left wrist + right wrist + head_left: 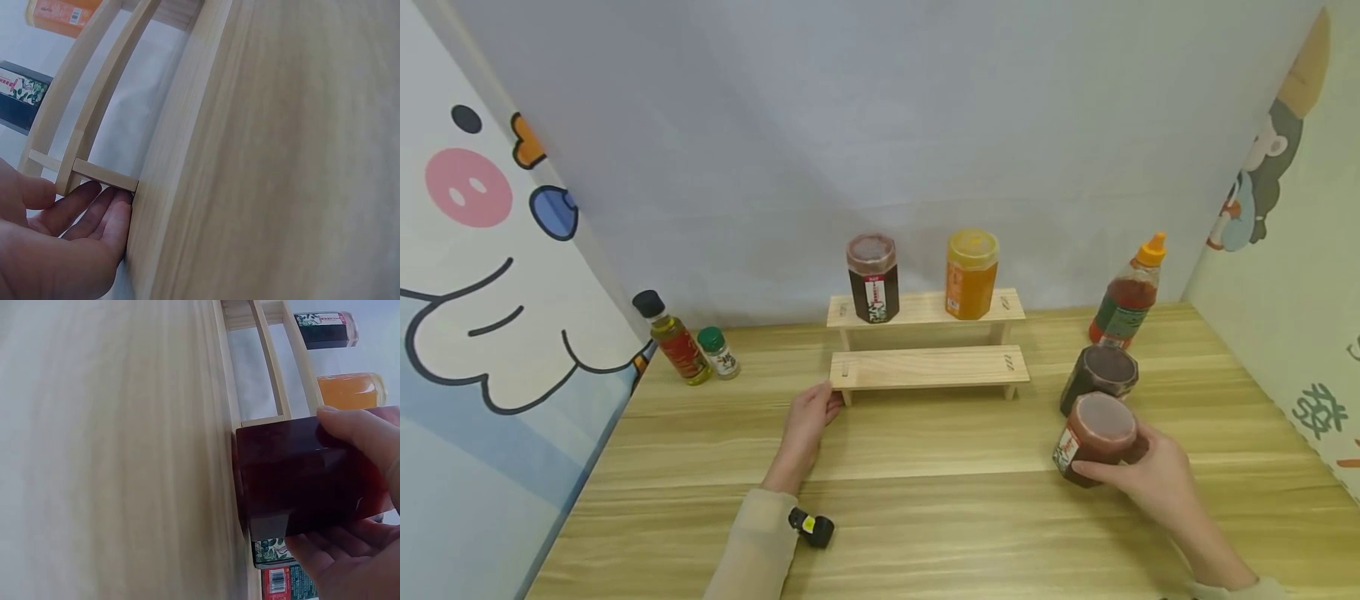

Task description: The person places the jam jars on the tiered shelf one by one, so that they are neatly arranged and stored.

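Observation:
My right hand (1157, 475) grips a dark red jar (1097, 437) with a pale reddish lid, thumb on one side and fingers on the other. The right wrist view shows this jar (300, 475) close up; whether its base touches the table I cannot tell. Right behind it stands another dark jar (1101, 375). My left hand (808, 412) holds the left front end of a two-step wooden rack (925, 368), thumb at the board's end and fingers by the leg (106, 175). On the rack's upper step stand a dark jar (874, 283) and an amber jar (972, 279) with a yellow lid.
A red sauce bottle (1126, 304) with an orange cap stands at the back right. At the left are an oil bottle (676, 346) with a black cap and a small green-capped shaker (718, 354). A pale wall (895, 125) closes off the table's back.

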Demonstrator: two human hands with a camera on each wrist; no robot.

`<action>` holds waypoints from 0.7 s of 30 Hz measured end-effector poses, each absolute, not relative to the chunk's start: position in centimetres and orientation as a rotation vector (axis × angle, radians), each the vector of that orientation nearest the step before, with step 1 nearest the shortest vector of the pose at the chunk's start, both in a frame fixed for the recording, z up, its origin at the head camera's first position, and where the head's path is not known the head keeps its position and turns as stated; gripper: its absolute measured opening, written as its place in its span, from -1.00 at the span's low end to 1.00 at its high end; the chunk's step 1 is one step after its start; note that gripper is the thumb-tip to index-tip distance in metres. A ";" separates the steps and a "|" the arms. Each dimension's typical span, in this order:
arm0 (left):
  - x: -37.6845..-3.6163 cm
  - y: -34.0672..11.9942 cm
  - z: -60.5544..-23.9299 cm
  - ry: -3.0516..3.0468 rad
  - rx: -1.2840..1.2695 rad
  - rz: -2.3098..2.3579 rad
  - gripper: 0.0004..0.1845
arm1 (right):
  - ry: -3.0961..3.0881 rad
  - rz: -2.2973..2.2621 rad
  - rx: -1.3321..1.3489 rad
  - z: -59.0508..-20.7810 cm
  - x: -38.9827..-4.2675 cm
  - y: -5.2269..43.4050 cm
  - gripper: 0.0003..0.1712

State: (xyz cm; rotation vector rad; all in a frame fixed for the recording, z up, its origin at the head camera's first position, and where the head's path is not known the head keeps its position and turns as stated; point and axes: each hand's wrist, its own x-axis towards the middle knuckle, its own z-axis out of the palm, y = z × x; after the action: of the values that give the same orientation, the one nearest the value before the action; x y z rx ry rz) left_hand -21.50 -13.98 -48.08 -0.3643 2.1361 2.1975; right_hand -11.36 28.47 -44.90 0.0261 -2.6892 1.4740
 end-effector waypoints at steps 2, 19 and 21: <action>-21.5 -14.0 -48.1 2.134 -0.367 2.201 -0.55 | -2.677 1.476 0.036 -44.8 -11.4 28.3 -0.11; -21.3 -13.9 -48.1 2.127 -0.339 2.214 -0.54 | -2.637 1.441 0.155 -43.2 -12.7 26.5 -0.17; -21.4 -14.0 -48.1 2.128 -0.323 2.214 -0.54 | -2.631 1.442 0.156 -42.9 -12.9 26.2 -0.15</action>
State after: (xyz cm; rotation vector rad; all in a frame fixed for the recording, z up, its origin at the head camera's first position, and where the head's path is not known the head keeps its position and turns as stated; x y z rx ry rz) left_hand -21.37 -13.98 -48.10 -0.3234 2.1278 2.2136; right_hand -12.94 26.16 -42.86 0.1557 -2.6305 1.4419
